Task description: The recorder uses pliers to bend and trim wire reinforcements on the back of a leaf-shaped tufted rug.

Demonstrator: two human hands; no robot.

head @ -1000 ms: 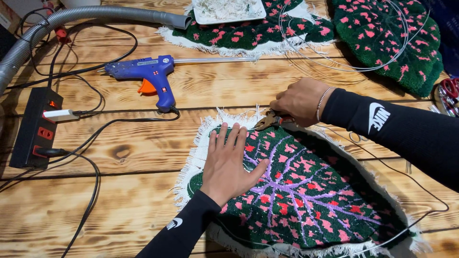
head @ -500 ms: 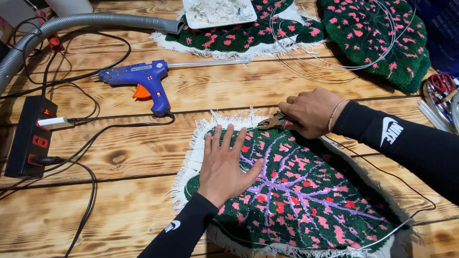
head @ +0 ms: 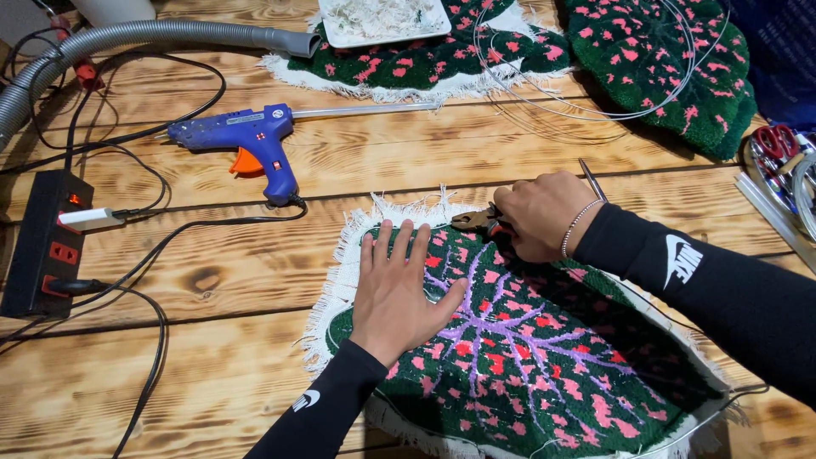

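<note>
The rug [head: 544,357] is dark green with pink spots, purple veins and a white fringe. The two rugs beyond [head: 663,59] are the same green with pink spots. The glue gun [head: 255,140] is blue with an orange trigger. The hose [head: 127,38] is grey, the power strip [head: 42,246] black with red switches, the table [head: 170,374] pale, dark-grained wood. Both sleeves [head: 722,289] are black.

Wooden plank table [head: 408,161], leaf rug [head: 544,365], blue glue gun [head: 246,140], power strip [head: 42,242]
</note>
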